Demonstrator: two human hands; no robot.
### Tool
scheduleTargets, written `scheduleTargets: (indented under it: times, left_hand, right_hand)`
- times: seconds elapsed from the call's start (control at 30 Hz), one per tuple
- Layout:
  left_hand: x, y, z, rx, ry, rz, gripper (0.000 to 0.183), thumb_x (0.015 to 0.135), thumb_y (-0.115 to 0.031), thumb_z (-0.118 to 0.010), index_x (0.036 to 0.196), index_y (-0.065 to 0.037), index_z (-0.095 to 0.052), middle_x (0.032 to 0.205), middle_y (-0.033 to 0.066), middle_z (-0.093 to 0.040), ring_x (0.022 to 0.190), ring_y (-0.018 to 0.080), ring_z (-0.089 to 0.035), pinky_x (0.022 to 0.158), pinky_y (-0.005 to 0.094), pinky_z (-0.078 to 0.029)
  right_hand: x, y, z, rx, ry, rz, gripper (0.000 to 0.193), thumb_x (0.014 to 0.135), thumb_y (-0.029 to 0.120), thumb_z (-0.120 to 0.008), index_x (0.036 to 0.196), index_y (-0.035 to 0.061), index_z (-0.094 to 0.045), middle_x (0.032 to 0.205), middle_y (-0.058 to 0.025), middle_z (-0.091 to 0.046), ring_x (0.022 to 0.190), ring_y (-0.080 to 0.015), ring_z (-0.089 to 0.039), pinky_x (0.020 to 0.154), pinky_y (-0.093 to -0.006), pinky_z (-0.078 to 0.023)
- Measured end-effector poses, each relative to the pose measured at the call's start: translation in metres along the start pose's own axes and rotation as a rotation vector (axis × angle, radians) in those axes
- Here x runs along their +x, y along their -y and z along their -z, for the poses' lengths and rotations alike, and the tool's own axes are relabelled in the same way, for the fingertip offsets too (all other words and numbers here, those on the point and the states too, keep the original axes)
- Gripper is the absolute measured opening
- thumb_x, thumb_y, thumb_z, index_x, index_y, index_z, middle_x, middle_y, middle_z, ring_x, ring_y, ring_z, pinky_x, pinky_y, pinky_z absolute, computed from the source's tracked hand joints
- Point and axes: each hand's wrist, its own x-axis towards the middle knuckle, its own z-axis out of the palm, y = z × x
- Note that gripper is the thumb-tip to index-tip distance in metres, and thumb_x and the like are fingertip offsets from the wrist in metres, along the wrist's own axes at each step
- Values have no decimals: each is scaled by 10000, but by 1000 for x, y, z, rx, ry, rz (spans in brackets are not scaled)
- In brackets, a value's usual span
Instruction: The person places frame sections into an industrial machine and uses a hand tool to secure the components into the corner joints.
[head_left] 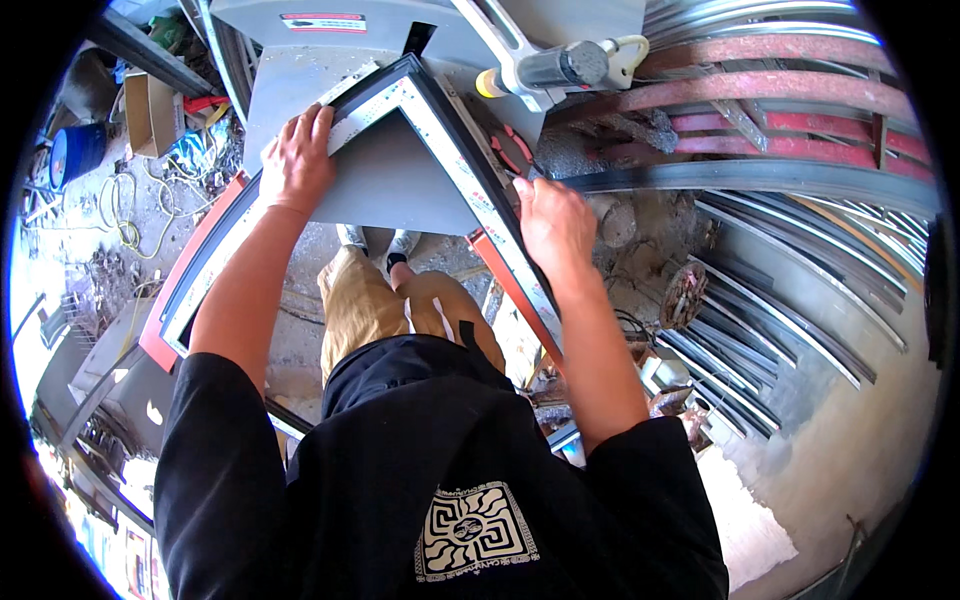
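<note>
A window frame (470, 190) with white film-covered faces and a dark outer edge lies with one corner on a grey machine table (385, 185). Its two sides spread toward me from that far corner, and orange-red strips show along their outer edges. My left hand (300, 165) is closed over the left side, fingers across the profile. On the right side, my right hand (555, 225) grips the profile with the thumb uppermost. Red-handled pliers (515, 150) lie on the table by the right side. Beyond the corner stands a clamp arm with a dark cylinder (565, 68).
Pinkish-red rails (780, 90) of a rack extend to the right, with a dark long profile (760, 178) below. Many metal profiles (790, 290) lie on the right floor. At left are a blue drum (78, 155), a cardboard box (150, 115) and a loose yellow cable (125, 215).
</note>
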Motion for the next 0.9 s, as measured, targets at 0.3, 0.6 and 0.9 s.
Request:
scheduleTargets:
  times: [0.3, 0.6, 0.9]
  left_hand:
    - [-2, 3, 1, -26, 15, 10, 622, 934, -101, -702, 1549, -154, -622, 1588, 68, -665, 1435, 303, -671, 1146, 538, -574]
    - [-3, 0, 2, -43, -16, -2, 574, 962, -82, -651, 1534, -112, -611, 1582, 134, -661, 1412, 363, -678, 1180, 519, -565]
    - [-4, 0, -1, -26, -43, -5, 673, 887, -110, -773, 1541, -140, -620, 1575, 84, -675, 1415, 331, -680, 1144, 520, -577]
  right_hand:
    - [47, 39, 22, 97, -83, 143, 294, 1171, 344, -631, 1124, 88, -768, 1044, -212, -827, 968, -454, -809, 861, -574, -626]
    - [78, 72, 5, 44, -51, 37, 423, 1193, 399, -559, 1079, 50, -769, 1029, -269, -826, 1012, -503, -800, 924, -601, -622]
    - [85, 85, 19, -14, 67, -19, 479, 1207, 427, -514, 1145, 42, -791, 1119, -291, -821, 1106, -512, -781, 1002, -603, -600]
